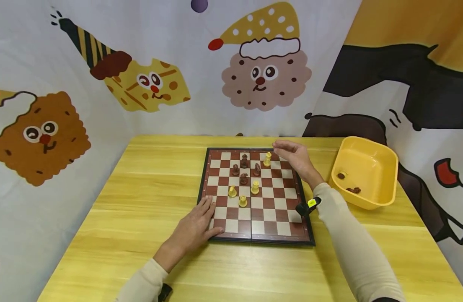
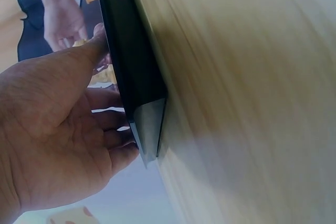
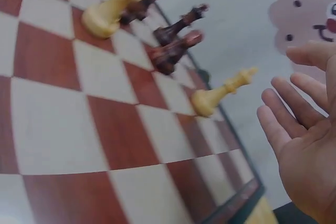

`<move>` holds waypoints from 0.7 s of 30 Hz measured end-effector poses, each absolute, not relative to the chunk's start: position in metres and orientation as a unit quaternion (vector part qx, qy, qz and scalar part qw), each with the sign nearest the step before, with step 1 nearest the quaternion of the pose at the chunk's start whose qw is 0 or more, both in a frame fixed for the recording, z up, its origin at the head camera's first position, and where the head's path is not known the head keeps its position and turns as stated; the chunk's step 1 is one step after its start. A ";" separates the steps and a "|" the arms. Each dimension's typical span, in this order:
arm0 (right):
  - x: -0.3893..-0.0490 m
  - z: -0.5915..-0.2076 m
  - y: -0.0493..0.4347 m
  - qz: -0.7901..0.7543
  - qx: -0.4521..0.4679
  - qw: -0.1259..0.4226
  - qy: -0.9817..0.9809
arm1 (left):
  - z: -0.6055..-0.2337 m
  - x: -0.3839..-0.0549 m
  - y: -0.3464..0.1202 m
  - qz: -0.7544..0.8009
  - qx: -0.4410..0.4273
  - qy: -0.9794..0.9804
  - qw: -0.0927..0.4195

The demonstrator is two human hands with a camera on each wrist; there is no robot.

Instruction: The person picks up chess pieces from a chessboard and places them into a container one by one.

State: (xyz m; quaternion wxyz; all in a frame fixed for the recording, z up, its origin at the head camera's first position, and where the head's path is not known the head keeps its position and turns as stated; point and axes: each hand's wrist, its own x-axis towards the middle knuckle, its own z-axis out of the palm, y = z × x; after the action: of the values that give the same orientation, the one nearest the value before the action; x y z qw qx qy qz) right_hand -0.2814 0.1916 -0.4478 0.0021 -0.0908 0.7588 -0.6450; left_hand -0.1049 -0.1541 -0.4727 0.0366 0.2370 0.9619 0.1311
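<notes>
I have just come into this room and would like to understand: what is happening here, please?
A person is working at a chessboard on a table. The left hand rests on its left edge; the right hand, holding nothing, is near a light chess piece at the far side. Four dark pieces and four light ones stand on the board. In a yellow tub on the right lie what look like two more.

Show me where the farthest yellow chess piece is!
In the head view, the farthest yellow chess piece stands near the far edge of the chessboard, right of centre. The right hand is just to its right.
</notes>
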 end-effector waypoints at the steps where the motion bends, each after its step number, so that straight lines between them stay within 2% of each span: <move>1: -0.282 -0.452 0.189 -0.646 -0.086 0.006 0.758 | -0.473 -0.105 -0.154 0.134 0.235 0.962 0.038; 8: -0.285 -0.476 0.173 -0.634 -0.073 0.035 0.769 | -0.475 -0.104 -0.155 0.139 0.229 0.963 0.036; 21: -0.285 -0.488 0.165 -0.582 -0.049 -0.001 0.812 | -0.475 -0.105 -0.155 0.141 0.231 0.962 0.033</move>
State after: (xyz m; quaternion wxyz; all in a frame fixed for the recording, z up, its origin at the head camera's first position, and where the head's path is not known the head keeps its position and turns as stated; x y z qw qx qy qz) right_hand -0.2847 0.1646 -0.4878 -0.0010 -0.0490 0.8118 -0.5819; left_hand -0.1051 -0.1551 -0.4752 0.0332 0.2313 0.9620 0.1409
